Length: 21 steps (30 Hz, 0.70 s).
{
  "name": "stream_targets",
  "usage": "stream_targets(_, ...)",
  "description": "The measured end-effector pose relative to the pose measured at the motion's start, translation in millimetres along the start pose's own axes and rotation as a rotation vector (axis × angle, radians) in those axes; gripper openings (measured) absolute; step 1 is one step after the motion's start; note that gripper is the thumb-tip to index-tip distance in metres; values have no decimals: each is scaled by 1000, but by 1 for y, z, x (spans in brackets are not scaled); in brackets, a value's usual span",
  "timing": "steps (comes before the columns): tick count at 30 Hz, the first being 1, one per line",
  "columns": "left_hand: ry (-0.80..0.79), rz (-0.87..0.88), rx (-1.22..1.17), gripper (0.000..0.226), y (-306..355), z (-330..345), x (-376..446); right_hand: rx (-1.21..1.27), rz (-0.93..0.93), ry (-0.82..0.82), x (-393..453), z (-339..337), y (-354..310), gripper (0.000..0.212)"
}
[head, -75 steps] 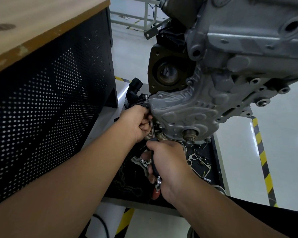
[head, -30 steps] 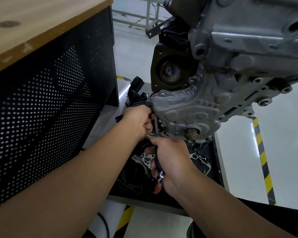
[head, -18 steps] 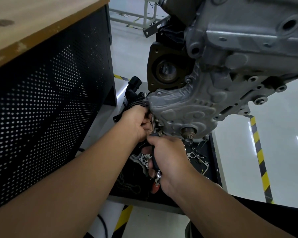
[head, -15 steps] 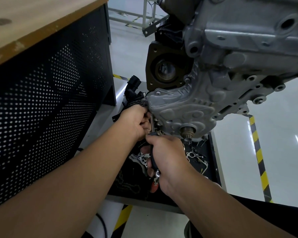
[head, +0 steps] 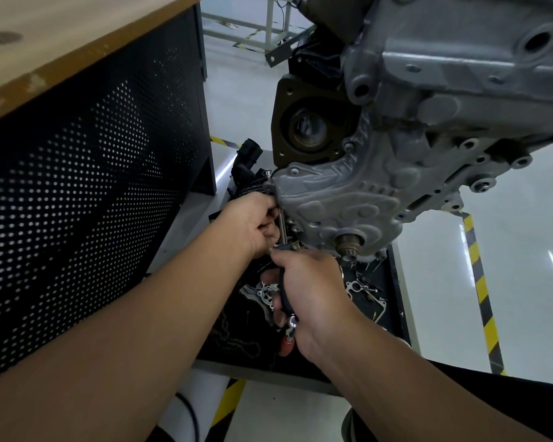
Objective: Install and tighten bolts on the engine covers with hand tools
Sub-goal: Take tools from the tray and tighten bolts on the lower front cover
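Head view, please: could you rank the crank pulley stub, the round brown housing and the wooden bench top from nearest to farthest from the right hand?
Measured from the right hand, which grips the ratchet handle:
1. Crank pulley stub, just above and right of the hand, at the grey cover's lower edge.
2. Round brown housing, higher up, behind the cover.
3. Wooden bench top, far upper left.

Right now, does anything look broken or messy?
Nothing looks broken. Loose parts lie jumbled on the black tray under the engine cover, and the wooden bench top has a chipped edge.
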<state>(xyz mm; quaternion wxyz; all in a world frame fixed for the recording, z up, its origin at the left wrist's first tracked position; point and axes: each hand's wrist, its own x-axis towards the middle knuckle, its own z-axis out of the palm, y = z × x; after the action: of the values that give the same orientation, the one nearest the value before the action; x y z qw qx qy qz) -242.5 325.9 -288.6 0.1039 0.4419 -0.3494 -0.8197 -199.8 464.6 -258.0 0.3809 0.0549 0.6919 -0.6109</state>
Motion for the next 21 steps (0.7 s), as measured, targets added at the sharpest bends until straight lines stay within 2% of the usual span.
stream_targets(5,12,7,-4,29,-5,-2,2,-4,-3,-3,0,0,0,7)
stream_targets(8,113,87,63,8,-7,3,0,-3,-3,-9,1,0,0,9)
stream_targets(10,183,156,141,13,-6,6,1,-2,-2,-13,1,-1,0,9)
stream_targets(12,186,178,175,14,-4,7,2,-1,-4,-13,1,-1,1,9)
stream_targets(17,179,144,143,27,-1,3,2,-3,-2,-6,2,0,1,10)
stream_targets(21,164,118,79,22,-4,2,-1,-7,-2,-9,1,0,0,9)
